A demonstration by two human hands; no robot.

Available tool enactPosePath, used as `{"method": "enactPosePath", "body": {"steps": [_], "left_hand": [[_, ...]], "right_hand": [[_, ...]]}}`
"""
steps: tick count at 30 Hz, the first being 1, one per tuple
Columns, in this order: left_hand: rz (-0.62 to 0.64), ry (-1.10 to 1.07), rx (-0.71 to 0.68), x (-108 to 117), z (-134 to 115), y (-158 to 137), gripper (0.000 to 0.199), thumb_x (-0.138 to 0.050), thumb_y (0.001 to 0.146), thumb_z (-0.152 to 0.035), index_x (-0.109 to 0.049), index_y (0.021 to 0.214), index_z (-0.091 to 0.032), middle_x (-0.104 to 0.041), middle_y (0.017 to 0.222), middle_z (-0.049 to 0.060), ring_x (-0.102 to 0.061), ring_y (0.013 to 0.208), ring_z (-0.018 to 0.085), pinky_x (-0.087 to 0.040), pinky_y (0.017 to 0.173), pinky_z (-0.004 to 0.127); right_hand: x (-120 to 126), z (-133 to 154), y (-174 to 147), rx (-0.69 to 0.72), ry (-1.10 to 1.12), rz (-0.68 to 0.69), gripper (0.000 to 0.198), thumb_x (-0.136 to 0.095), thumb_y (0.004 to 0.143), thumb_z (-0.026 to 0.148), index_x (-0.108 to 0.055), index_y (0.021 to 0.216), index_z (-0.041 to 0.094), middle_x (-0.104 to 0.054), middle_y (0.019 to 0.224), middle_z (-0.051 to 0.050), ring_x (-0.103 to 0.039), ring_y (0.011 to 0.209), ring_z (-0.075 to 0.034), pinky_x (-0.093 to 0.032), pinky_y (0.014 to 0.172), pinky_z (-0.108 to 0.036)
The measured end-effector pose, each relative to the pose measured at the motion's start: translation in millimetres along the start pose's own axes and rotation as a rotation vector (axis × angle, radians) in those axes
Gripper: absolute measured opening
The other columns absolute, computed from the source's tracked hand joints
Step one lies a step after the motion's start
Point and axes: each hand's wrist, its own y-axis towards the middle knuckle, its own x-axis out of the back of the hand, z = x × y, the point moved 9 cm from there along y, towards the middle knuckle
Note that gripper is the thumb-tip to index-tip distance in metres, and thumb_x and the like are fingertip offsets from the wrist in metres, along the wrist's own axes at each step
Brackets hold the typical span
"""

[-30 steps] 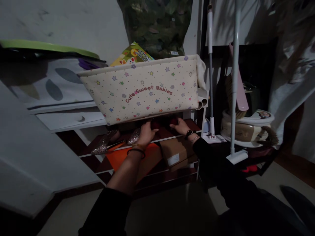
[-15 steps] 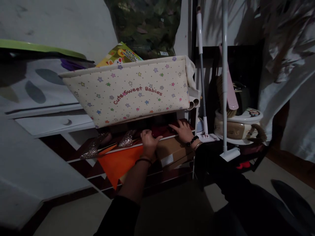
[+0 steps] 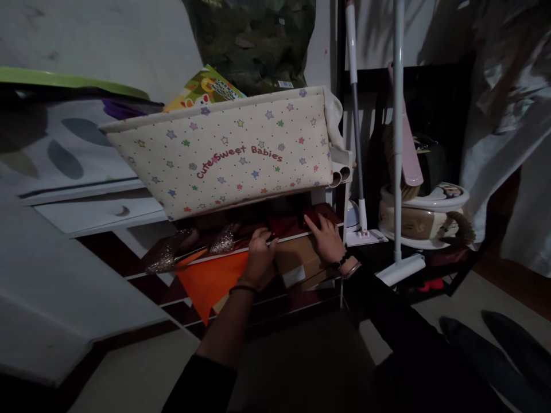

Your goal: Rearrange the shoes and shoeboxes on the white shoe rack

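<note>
Red shoes [image 3: 283, 225], seemingly; head view dim. On shelf [image 3: 295, 235] beneath star-print fabric bin [image 3: 241, 172]. Right hand [image 3: 329, 241] splayed at one; left hand [image 3: 260, 255] curled alongside, can't tell if gripping. Light, even fingertip pressure should serve best.

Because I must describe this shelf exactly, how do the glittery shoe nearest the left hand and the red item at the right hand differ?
Surface: the glittery shoe sparkles silver; the red item looks plain and dark. Contact: the glittery shoe is apart from the left hand; the right hand seems to touch the red item. Both rest on the same shelf.
</note>
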Motion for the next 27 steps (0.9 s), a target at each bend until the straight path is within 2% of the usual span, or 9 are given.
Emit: {"method": "enactPosePath", "body": {"steps": [4, 7, 12, 15, 18, 21, 27], "left_hand": [[0.024, 0.009, 0.026, -12.2, -4.8, 5.2, 0.017, -0.067, 0.083, -0.033, -0.074, 0.083, -0.017, -0.069, 0.109, 0.017, -0.066, 0.111, 0.035, -0.052, 0.103, 0.053], [0.005, -0.020, 0.030, -9.2, -5.8, 4.8, 0.020, -0.071, 0.079, -0.032, -0.077, 0.090, -0.016, -0.069, 0.114, 0.017, -0.066, 0.112, 0.035, -0.052, 0.104, 0.054], [-0.009, -0.094, -0.040, 24.4, -14.7, -20.0, 0.030, -0.067, 0.089, -0.038, -0.077, 0.109, -0.019, -0.068, 0.127, 0.014, -0.065, 0.121, 0.031, -0.052, 0.109, 0.050], [-0.007, -0.109, -0.021, 47.4, -17.2, -50.0, 0.029, -0.065, 0.092, -0.041, -0.077, 0.110, -0.022, -0.070, 0.127, 0.011, -0.067, 0.119, 0.028, -0.053, 0.107, 0.048], [-0.003, -0.122, 0.022, 58.5, -14.9, -83.5, 0.030, -0.064, 0.094, -0.043, -0.077, 0.109, -0.021, -0.072, 0.124, 0.011, -0.070, 0.113, 0.027, -0.057, 0.102, 0.046], [-0.001, -0.102, 0.071, 54.1, -7.4, -112.5, 0.029, -0.062, 0.096, -0.043, -0.079, 0.106, -0.022, -0.076, 0.118, 0.009, -0.072, 0.107, 0.026, -0.059, 0.097, 0.045], [0.113, -0.147, 0.016, 20.2, -7.4, -142.0, 0.026, -0.062, 0.096, -0.037, -0.079, 0.106, -0.021, -0.078, 0.112, 0.010, -0.074, 0.104, 0.025, -0.061, 0.094, 0.043]], "right_hand": [[3.2, -4.6, -4.0, -0.007, 0.049, 0.031, 0.088, -0.052, 0.090, 0.007, -0.021, 0.168, 0.034, -0.031, 0.169, -0.021, -0.042, 0.147, -0.039, -0.035, 0.116, -0.059], [4.6, -9.7, -15.9, 0.022, 0.133, 0.018, 0.089, -0.051, 0.087, 0.005, -0.024, 0.168, 0.028, -0.033, 0.167, -0.019, -0.037, 0.150, -0.034, -0.036, 0.118, -0.055], [-1.5, -17.1, -39.2, 0.087, 0.274, -0.068, 0.073, -0.045, 0.092, 0.008, -0.036, 0.163, 0.020, -0.042, 0.161, -0.018, -0.042, 0.146, -0.030, -0.036, 0.120, -0.051], [-1.9, -18.7, -45.7, 0.113, 0.330, -0.139, 0.058, -0.045, 0.098, 0.013, -0.049, 0.155, 0.016, -0.052, 0.152, -0.019, -0.048, 0.139, -0.030, -0.039, 0.119, -0.050], [-2.6, -18.1, -49.0, 0.117, 0.338, -0.151, 0.046, -0.046, 0.101, 0.018, -0.058, 0.146, 0.016, -0.062, 0.140, -0.017, -0.055, 0.129, -0.030, -0.044, 0.114, -0.050], [-3.9, -17.0, -53.9, 0.093, 0.279, -0.137, 0.038, -0.047, 0.104, 0.021, -0.065, 0.137, 0.018, -0.067, 0.131, -0.015, -0.058, 0.123, -0.030, -0.045, 0.110, -0.049], [-4.0, -10.3, -65.1, 0.084, 0.157, -0.098, 0.036, -0.046, 0.104, 0.020, -0.066, 0.134, 0.018, -0.064, 0.133, -0.017, -0.057, 0.124, -0.032, -0.044, 0.108, -0.051]]}}
